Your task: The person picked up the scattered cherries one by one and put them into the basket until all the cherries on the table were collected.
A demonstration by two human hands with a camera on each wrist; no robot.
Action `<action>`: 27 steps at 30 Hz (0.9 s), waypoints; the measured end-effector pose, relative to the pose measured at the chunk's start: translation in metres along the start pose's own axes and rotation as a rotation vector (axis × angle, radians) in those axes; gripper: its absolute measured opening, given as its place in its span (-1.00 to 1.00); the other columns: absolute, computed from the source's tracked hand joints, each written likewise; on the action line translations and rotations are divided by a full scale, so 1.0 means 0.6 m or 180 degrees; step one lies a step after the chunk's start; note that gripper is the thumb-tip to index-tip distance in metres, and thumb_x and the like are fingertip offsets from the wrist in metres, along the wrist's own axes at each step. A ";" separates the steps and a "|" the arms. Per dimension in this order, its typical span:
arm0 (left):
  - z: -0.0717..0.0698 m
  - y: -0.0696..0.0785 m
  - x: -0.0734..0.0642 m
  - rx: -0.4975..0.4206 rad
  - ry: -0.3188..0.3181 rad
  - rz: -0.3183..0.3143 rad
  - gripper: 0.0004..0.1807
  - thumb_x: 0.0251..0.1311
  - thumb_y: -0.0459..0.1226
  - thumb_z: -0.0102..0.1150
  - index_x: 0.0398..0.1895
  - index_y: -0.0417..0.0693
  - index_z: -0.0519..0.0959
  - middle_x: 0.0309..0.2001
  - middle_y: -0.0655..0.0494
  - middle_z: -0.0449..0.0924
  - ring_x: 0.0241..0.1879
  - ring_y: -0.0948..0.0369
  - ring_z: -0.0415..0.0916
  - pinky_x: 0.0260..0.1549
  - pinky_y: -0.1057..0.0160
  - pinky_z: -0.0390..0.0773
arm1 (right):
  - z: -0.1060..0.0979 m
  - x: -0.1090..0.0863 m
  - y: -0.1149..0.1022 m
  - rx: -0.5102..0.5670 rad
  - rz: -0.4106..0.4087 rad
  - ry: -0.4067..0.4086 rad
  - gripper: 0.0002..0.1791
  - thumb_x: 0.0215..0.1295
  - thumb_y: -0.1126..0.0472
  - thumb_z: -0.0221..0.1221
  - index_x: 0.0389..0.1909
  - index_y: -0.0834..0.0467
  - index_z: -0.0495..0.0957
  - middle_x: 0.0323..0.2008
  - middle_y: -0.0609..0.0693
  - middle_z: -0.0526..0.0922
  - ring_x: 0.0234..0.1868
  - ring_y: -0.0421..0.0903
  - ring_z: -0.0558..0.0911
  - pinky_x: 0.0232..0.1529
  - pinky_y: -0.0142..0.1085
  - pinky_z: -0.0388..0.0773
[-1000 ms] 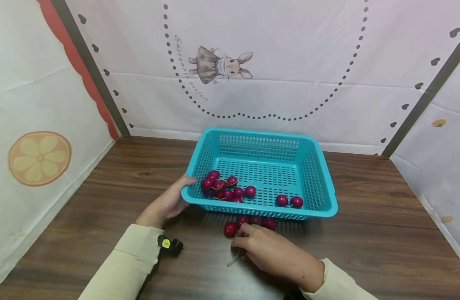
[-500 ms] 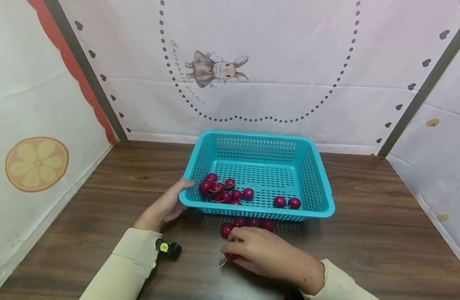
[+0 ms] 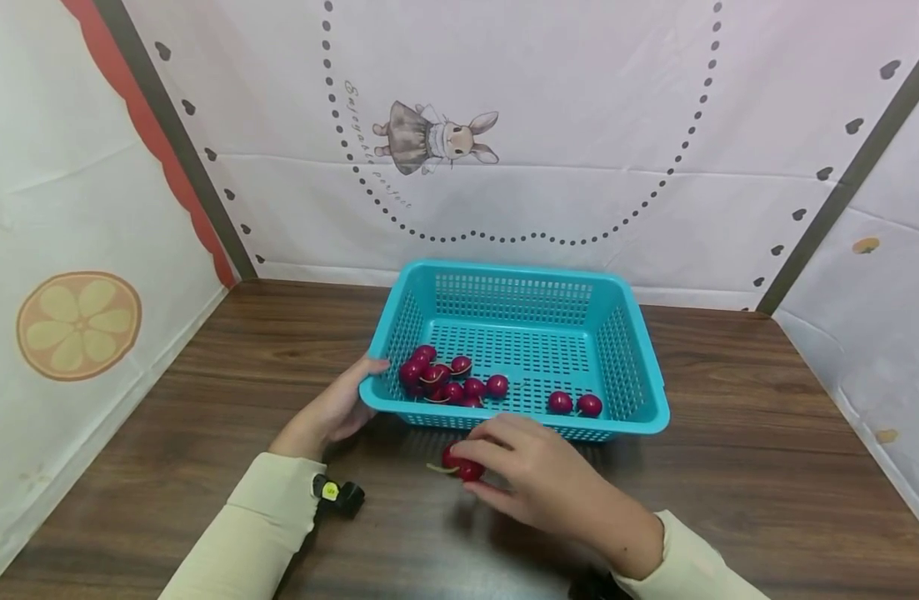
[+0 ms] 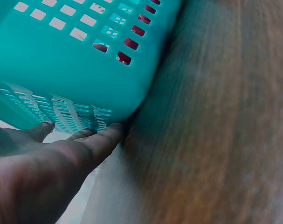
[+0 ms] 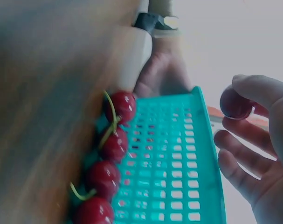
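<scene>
My right hand point(image 3: 541, 475) pinches a dark red cherry point(image 5: 234, 103) between thumb and fingertip, raised over the table just in front of the basket. The remaining fingers spread loosely below the fruit in the right wrist view. A turquoise plastic basket point(image 3: 519, 421) stands lengthwise at the back, holding several cherries point(image 3: 434, 375) mostly in its left front corner. My left hand point(image 3: 339, 404) holds its left side, thumb over the rim, fingers point(image 4: 101, 142) against the outer wall. Along the basket's front lies a row of several cherries point(image 5: 104, 179), some with stems; the right hand hides most of them in the head view.
The dark wood table point(image 3: 729, 433) is bounded by a white printed cloth point(image 3: 579, 100) behind and at both sides. A small black device point(image 3: 339, 493) is strapped to the left wrist. Two cherries point(image 3: 575, 404) lie apart at the basket's right front.
The right hand has closed on a cherry near the row and lifted it, moving up and slightly right toward the basket's front rim. The left hand stays on the basket.
</scene>
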State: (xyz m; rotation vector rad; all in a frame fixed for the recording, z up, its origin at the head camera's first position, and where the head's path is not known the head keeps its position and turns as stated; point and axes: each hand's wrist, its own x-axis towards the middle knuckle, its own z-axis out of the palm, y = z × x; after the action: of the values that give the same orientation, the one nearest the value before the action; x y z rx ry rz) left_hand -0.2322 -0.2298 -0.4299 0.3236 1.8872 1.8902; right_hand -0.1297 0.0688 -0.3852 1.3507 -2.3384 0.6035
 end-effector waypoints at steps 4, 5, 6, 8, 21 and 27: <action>0.001 0.000 -0.001 0.0045 -0.0005 -0.0010 -0.25 0.49 -0.02 -0.34 0.59 0.17 -0.39 0.58 -0.14 -0.21 0.50 -0.22 -0.01 0.42 -0.21 0.17 | -0.011 0.000 0.008 -0.0071 0.0149 0.0203 -0.55 0.10 0.07 0.48 0.04 0.01 0.69 -0.09 -0.12 0.69 -0.07 -0.23 0.63 -0.05 -0.39 0.66; 0.001 0.000 -0.001 0.0050 -0.0008 -0.0010 -0.25 0.49 -0.02 -0.35 0.59 0.17 -0.39 0.58 -0.14 -0.21 0.50 -0.22 -0.01 0.42 -0.20 0.18 | -0.014 0.000 0.011 -0.0092 0.0181 0.0238 -0.54 0.09 0.06 0.48 0.04 0.01 0.69 -0.09 -0.12 0.70 -0.07 -0.23 0.63 -0.06 -0.39 0.67; 0.001 0.000 -0.002 0.0051 -0.0013 -0.0009 -0.26 0.50 -0.02 -0.35 0.59 0.17 -0.39 0.58 -0.14 -0.21 0.49 -0.22 0.00 0.42 -0.20 0.19 | -0.016 0.000 0.014 -0.0118 0.0210 0.0275 -0.54 0.08 0.06 0.49 0.04 0.01 0.69 -0.09 -0.11 0.70 -0.06 -0.22 0.63 -0.07 -0.38 0.67; 0.001 0.001 -0.002 0.0064 -0.0017 0.0001 -0.26 0.50 -0.03 -0.36 0.59 0.18 -0.40 0.58 -0.14 -0.22 0.49 -0.22 0.00 0.41 -0.18 0.21 | -0.020 0.000 0.020 -0.0203 0.0264 0.0365 -0.52 0.05 0.07 0.50 0.05 0.01 0.69 -0.08 -0.10 0.70 -0.05 -0.20 0.64 -0.07 -0.35 0.68; 0.001 0.003 -0.002 0.0002 -0.0046 0.0041 -0.26 0.47 -0.06 -0.37 0.59 0.19 -0.40 0.58 -0.14 -0.24 0.49 -0.23 -0.02 0.40 -0.22 0.21 | -0.051 -0.003 0.083 -0.0435 0.1450 0.0547 -0.52 0.10 0.12 0.48 0.07 0.11 0.64 -0.03 0.06 0.73 0.03 0.02 0.68 -0.04 -0.07 0.71; 0.002 -0.002 0.000 -0.0026 -0.0037 0.0072 -0.25 0.47 -0.07 -0.35 0.59 0.22 -0.41 0.58 -0.11 -0.25 0.49 -0.23 -0.05 0.40 -0.26 0.19 | -0.065 -0.007 0.126 -0.0332 0.2073 0.0161 -0.54 0.18 0.10 0.42 0.08 0.15 0.63 -0.05 0.12 0.74 -0.11 0.06 0.71 -0.17 -0.03 0.73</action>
State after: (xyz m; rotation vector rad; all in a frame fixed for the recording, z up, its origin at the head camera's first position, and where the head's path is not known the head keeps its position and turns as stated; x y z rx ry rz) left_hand -0.2314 -0.2286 -0.4309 0.3540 1.8753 1.9062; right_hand -0.1896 0.1263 -0.3682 0.4970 -2.7107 0.6643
